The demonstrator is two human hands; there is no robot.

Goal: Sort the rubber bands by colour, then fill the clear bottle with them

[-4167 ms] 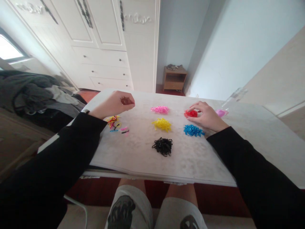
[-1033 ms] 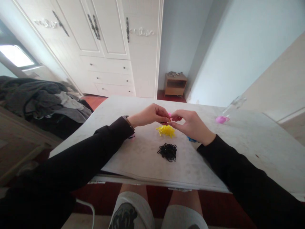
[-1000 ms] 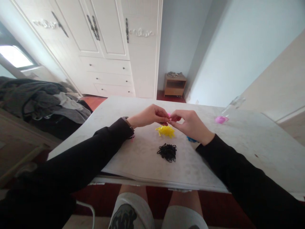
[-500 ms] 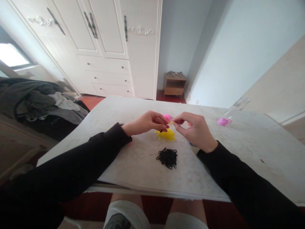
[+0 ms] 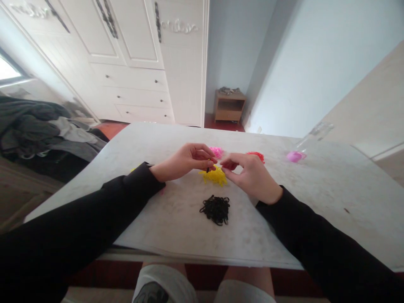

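Over the table, my left hand [image 5: 186, 162] pinches a small black rubber band [image 5: 208, 169] at its fingertips, with a bit of yellow by it. Close to its right, my right hand [image 5: 249, 172] has thumb and forefinger brought together; anything between them is too small to make out. Beneath the fingertips lies a pile of yellow rubber bands [image 5: 215, 176]. Nearer to me is a heap of black rubber bands [image 5: 216, 209]. Just beyond my hands are pink bands [image 5: 216, 152] and, partly behind my right hand, red bands [image 5: 257, 156].
A clear bottle-like container [image 5: 317, 132] with something pink-purple [image 5: 295, 157] at its end lies on the right of the white table [image 5: 315, 227]. Piled clothes [image 5: 47, 130] are at the left. A white wardrobe [image 5: 186, 80] and small wooden cabinet [image 5: 230, 106] stand beyond.
The yellow band at my right fingertips no longer shows there; yellow now appears by the black band in my left hand. The red pile is more exposed. The whole view has shifted slightly.
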